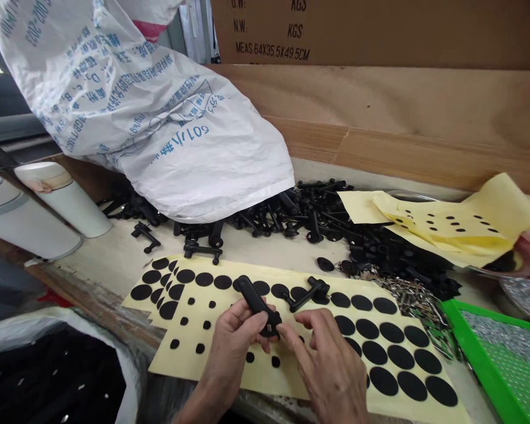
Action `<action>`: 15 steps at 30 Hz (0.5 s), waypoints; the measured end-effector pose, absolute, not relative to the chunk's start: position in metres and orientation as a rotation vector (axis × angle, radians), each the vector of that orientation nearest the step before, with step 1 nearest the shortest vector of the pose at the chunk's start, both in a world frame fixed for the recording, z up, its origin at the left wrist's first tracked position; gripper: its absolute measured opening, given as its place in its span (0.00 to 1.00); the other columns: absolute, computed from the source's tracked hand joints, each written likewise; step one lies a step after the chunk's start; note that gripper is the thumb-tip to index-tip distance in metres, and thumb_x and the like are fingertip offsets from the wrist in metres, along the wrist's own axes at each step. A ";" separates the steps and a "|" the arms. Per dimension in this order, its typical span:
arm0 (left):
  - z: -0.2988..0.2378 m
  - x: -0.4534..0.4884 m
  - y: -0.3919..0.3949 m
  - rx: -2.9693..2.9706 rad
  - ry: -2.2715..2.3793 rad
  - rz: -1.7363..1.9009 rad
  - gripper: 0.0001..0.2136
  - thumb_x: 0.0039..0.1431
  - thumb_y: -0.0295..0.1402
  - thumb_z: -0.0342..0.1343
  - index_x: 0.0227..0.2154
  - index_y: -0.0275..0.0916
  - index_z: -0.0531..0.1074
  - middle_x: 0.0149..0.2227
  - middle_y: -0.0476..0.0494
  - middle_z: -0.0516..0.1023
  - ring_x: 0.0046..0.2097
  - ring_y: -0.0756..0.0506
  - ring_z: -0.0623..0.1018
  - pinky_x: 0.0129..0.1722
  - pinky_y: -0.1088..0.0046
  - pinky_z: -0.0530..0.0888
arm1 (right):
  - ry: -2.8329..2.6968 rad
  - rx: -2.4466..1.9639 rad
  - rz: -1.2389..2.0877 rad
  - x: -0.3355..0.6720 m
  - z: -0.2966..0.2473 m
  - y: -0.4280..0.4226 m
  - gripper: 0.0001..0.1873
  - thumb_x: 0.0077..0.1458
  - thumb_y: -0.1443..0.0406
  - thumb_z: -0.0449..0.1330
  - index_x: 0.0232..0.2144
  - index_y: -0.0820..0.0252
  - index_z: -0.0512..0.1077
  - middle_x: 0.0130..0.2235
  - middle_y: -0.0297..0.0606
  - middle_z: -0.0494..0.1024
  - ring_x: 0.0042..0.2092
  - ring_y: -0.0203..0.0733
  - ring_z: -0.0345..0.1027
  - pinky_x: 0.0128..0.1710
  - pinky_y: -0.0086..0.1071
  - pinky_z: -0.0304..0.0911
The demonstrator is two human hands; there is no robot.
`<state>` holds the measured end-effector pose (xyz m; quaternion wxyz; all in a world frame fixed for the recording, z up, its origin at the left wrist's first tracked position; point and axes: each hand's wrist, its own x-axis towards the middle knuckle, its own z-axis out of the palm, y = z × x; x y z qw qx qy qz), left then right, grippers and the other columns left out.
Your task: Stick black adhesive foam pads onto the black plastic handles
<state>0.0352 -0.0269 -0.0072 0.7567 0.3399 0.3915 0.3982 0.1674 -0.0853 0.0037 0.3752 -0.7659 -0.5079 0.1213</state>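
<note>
My left hand (229,341) is closed around a black plastic arm-shaped part (255,299), held tilted above the yellow sticker sheets. With its fingers bent, my right hand (327,359) is at the lower end of that part; whether its fingertips pinch something small there I cannot make out. Under both hands lies a yellow backing sheet (185,371) with small black pads. Beside it a second yellow sheet (417,406) carries large black round stickers (383,381). Another black part with a thin arm (310,293) rests on the sheets just beyond my right hand.
Behind lies a heap of black parts (287,206), partly under a white woven sack (212,159). Small metal pieces (413,297) and a green tray (477,359) are at right. Two pale cylindrical containers (83,206) stand left, above a sack of black parts (53,377).
</note>
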 end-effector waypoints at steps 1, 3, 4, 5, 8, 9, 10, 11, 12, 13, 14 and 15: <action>-0.007 0.035 -0.027 0.734 0.842 0.858 0.10 0.55 0.33 0.60 0.38 0.34 0.75 0.38 0.39 0.78 0.28 0.50 0.74 0.24 0.76 0.69 | -1.253 -1.921 0.419 0.171 0.004 -0.085 0.14 0.56 0.52 0.56 0.26 0.53 0.70 0.29 0.36 0.73 0.27 0.41 0.65 0.24 0.31 0.55; -0.005 0.036 -0.026 0.719 0.821 0.841 0.10 0.55 0.34 0.59 0.38 0.33 0.74 0.38 0.38 0.77 0.27 0.49 0.76 0.23 0.76 0.69 | -1.118 -1.789 0.726 0.175 0.004 -0.083 0.18 0.60 0.51 0.50 0.26 0.54 0.70 0.26 0.35 0.72 0.27 0.40 0.65 0.25 0.30 0.58; -0.005 0.036 -0.026 0.711 0.805 0.836 0.10 0.56 0.34 0.59 0.38 0.33 0.74 0.38 0.38 0.77 0.27 0.49 0.76 0.23 0.76 0.69 | -1.043 -1.703 0.872 0.175 0.003 -0.081 0.19 0.61 0.51 0.48 0.28 0.54 0.70 0.25 0.34 0.71 0.26 0.39 0.64 0.24 0.29 0.58; -0.004 0.036 -0.026 0.705 0.785 0.835 0.10 0.56 0.34 0.59 0.38 0.33 0.74 0.38 0.38 0.77 0.27 0.50 0.75 0.23 0.77 0.69 | -0.979 -1.619 0.985 0.173 0.003 -0.079 0.18 0.61 0.51 0.49 0.31 0.54 0.71 0.25 0.33 0.71 0.25 0.38 0.63 0.23 0.28 0.59; -0.003 0.036 -0.025 0.695 0.710 0.843 0.10 0.58 0.34 0.57 0.39 0.33 0.74 0.36 0.40 0.77 0.24 0.53 0.71 0.22 0.77 0.68 | -0.930 -1.444 1.104 0.162 0.003 -0.072 0.13 0.57 0.53 0.56 0.33 0.55 0.69 0.24 0.30 0.71 0.23 0.34 0.61 0.22 0.25 0.58; -0.003 0.036 -0.025 0.692 0.685 0.841 0.10 0.59 0.34 0.56 0.39 0.33 0.74 0.34 0.40 0.77 0.24 0.53 0.70 0.23 0.77 0.68 | -0.933 -1.428 1.101 0.160 0.002 -0.071 0.13 0.57 0.53 0.56 0.31 0.55 0.69 0.23 0.29 0.70 0.22 0.33 0.61 0.21 0.24 0.58; -0.003 0.035 -0.025 0.691 0.663 0.834 0.10 0.60 0.34 0.55 0.39 0.33 0.74 0.33 0.41 0.76 0.25 0.53 0.71 0.24 0.77 0.68 | -0.935 -1.434 1.091 0.158 0.002 -0.070 0.14 0.58 0.53 0.56 0.30 0.56 0.69 0.21 0.28 0.69 0.21 0.32 0.60 0.20 0.24 0.57; -0.003 0.034 -0.026 0.692 0.644 0.823 0.10 0.60 0.34 0.55 0.40 0.33 0.74 0.32 0.41 0.76 0.26 0.52 0.72 0.25 0.77 0.69 | -0.937 -1.452 1.078 0.158 0.001 -0.069 0.15 0.59 0.53 0.54 0.29 0.57 0.69 0.19 0.28 0.67 0.20 0.32 0.59 0.19 0.24 0.56; -0.003 0.033 -0.027 0.693 0.626 0.811 0.11 0.60 0.33 0.56 0.42 0.33 0.74 0.32 0.42 0.76 0.27 0.52 0.72 0.26 0.77 0.69 | -0.939 -1.467 1.067 0.157 0.001 -0.069 0.17 0.59 0.52 0.53 0.29 0.57 0.70 0.18 0.28 0.66 0.19 0.32 0.58 0.18 0.23 0.55; -0.003 0.033 -0.028 0.696 0.610 0.801 0.11 0.59 0.33 0.57 0.43 0.34 0.73 0.33 0.42 0.76 0.28 0.52 0.73 0.27 0.77 0.69 | -0.940 -1.466 1.068 0.157 0.001 -0.070 0.17 0.60 0.52 0.52 0.30 0.58 0.71 0.18 0.28 0.66 0.19 0.32 0.58 0.18 0.24 0.55; -0.002 0.033 -0.029 0.697 0.598 0.798 0.12 0.58 0.32 0.58 0.44 0.35 0.73 0.33 0.43 0.75 0.29 0.52 0.73 0.28 0.77 0.69 | -0.940 -1.445 1.079 0.157 0.001 -0.071 0.17 0.60 0.52 0.52 0.32 0.58 0.71 0.18 0.28 0.68 0.19 0.32 0.60 0.18 0.24 0.57; -0.002 0.034 -0.030 0.697 0.589 0.802 0.13 0.57 0.31 0.59 0.45 0.36 0.73 0.34 0.43 0.75 0.29 0.52 0.72 0.28 0.77 0.69 | -0.942 -1.406 1.099 0.155 0.002 -0.072 0.16 0.60 0.52 0.53 0.34 0.57 0.71 0.20 0.29 0.69 0.20 0.33 0.62 0.19 0.24 0.59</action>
